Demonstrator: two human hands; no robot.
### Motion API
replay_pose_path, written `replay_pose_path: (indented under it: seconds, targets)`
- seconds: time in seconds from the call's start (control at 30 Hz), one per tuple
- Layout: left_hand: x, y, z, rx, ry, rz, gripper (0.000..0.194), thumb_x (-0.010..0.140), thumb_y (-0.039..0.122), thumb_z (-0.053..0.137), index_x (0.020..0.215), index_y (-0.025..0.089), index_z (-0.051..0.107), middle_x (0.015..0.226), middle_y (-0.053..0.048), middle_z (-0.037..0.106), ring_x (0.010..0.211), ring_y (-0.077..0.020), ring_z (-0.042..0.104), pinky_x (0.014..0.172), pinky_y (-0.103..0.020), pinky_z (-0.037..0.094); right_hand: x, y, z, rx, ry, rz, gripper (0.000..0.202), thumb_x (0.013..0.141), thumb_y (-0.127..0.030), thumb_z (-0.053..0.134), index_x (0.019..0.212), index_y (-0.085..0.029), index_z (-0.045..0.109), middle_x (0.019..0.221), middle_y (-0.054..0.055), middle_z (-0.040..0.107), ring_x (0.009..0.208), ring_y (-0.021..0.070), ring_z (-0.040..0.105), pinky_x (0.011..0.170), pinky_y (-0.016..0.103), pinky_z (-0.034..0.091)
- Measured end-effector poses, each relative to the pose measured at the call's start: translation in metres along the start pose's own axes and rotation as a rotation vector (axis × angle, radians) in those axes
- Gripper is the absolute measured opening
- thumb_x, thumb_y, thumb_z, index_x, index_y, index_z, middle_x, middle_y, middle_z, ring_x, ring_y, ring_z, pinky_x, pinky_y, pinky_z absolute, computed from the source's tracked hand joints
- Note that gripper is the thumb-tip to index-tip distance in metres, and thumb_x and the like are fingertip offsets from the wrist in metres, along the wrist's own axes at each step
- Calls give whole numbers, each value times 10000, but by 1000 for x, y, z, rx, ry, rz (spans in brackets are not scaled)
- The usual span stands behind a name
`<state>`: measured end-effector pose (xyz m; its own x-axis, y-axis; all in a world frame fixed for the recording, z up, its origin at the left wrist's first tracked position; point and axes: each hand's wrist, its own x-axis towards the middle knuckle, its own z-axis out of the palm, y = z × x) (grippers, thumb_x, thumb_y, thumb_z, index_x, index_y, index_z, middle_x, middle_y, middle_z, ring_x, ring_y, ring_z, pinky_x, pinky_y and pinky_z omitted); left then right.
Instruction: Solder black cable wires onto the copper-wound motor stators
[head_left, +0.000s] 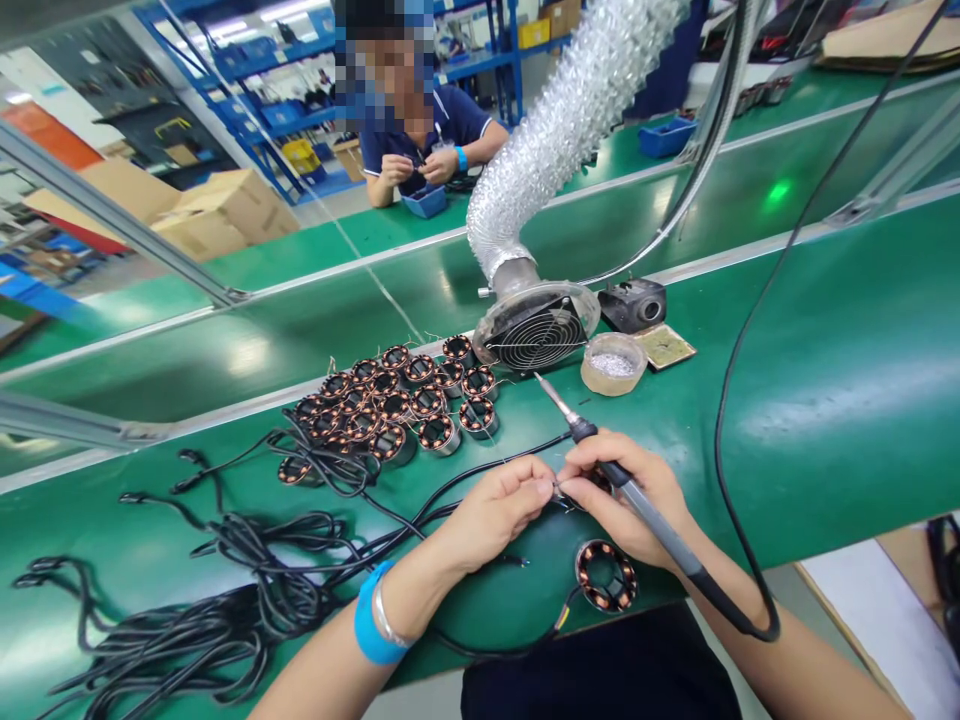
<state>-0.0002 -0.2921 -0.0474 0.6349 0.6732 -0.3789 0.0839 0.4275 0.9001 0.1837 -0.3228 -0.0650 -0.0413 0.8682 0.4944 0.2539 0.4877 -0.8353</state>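
Note:
My left hand is closed, thumb and forefinger pinching a thin wire at the end of a black cable. My right hand grips a soldering iron, its tip pointing up and away to the left. The right thumb and forefinger also meet the left fingertips at the wire. Under my right hand a copper-wound stator is partly hidden. Closer to me lies another stator, with coloured leads running into a black cable. Several more stators are grouped beyond my left hand.
Black cables lie in a tangle on the left of the green bench. A fume extractor with a silver duct stands behind, beside a round tub, a sponge and a dark holder. Across the bench sits a co-worker.

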Motion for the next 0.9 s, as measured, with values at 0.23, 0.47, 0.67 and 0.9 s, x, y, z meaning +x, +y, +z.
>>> replay_pose_path:
  seconds: [0.23,0.47,0.67,0.9]
  targets:
    - [3,-19,6,-14,291,-32,268,778,421,599,727,202,452,476,133,252,396,-45,137,414,-210,113,-11,1,-12,-43,54,136,231,901,-150,636,1084,-291,653,917,-28,739,821,118,707,751,221,558]
    - [2,-22,4,100,347,53,166,811,336,517,729,195,489,493,124,253,413,-56,161,451,-222,163,-19,-19,-35,-160,60,-6,366,902,-191,627,1254,-285,649,964,13,714,809,148,655,717,270,542]
    - [22,-11,-4,208,330,125,162,791,329,517,721,183,530,535,93,340,465,-73,236,485,-230,209,-22,-16,-34,-205,233,107,171,884,-228,629,1031,-265,709,902,-7,726,746,151,659,654,253,531]
    - [32,-2,-11,287,260,143,184,787,341,523,717,173,550,565,74,385,514,-88,275,515,-236,247,-18,-20,-29,-314,253,115,125,849,-222,645,961,-251,691,821,-29,725,651,124,648,586,215,514]
